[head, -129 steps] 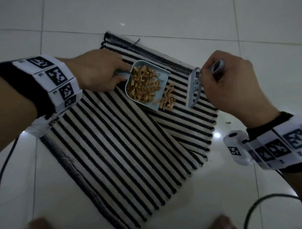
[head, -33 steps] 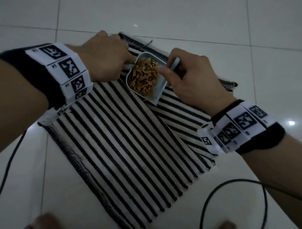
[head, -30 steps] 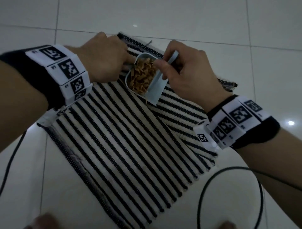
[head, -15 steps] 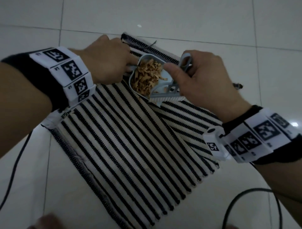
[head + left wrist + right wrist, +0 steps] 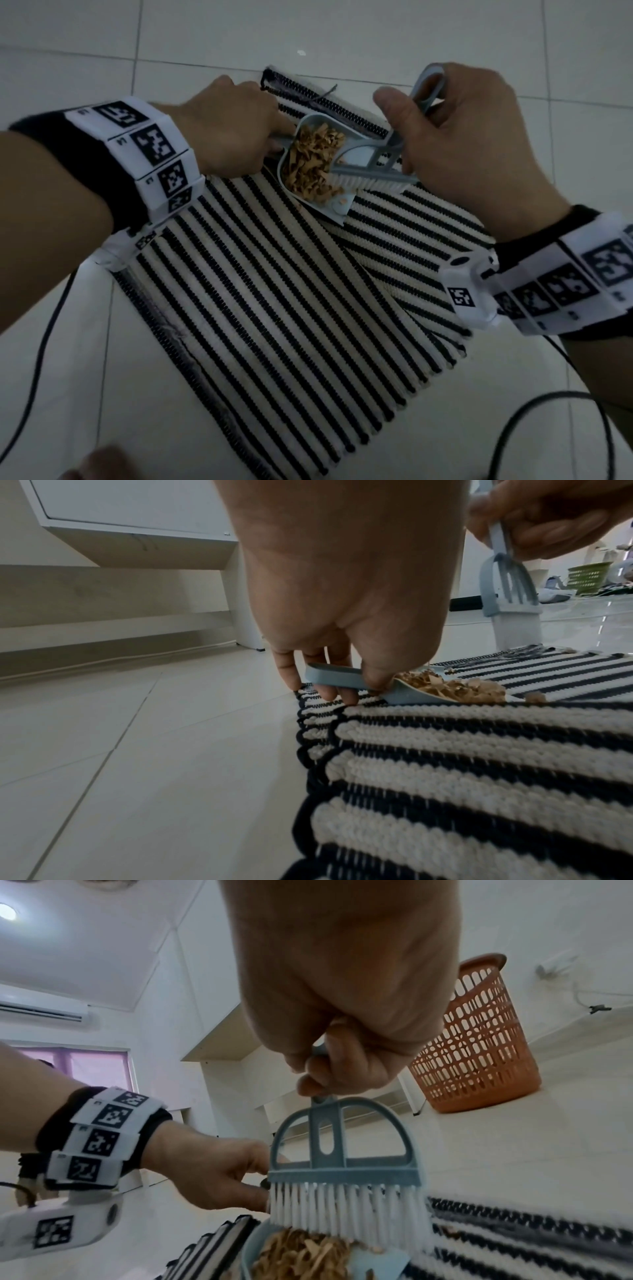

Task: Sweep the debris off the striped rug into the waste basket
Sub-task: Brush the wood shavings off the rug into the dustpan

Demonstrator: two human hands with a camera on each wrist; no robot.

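A black-and-white striped rug lies on the tiled floor. At its far end a small blue dustpan holds a heap of tan shavings. My left hand grips the pan's handle, fingers curled round it. My right hand grips the handle of a blue hand brush; its white bristles stand over the pan's mouth against the shavings. A stray chip lies on the rug by the pan's lip. An orange mesh waste basket stands on the floor beyond the rug.
Black cables trail on the tiles at the left and lower right. White cabinets stand past the rug's far end. A green basket and clutter sit far off on the floor.
My right hand turned the brush so its bristles face down and drew it across the pan's mouth. The shavings that lay beside the pan 4 s ago are inside it now.
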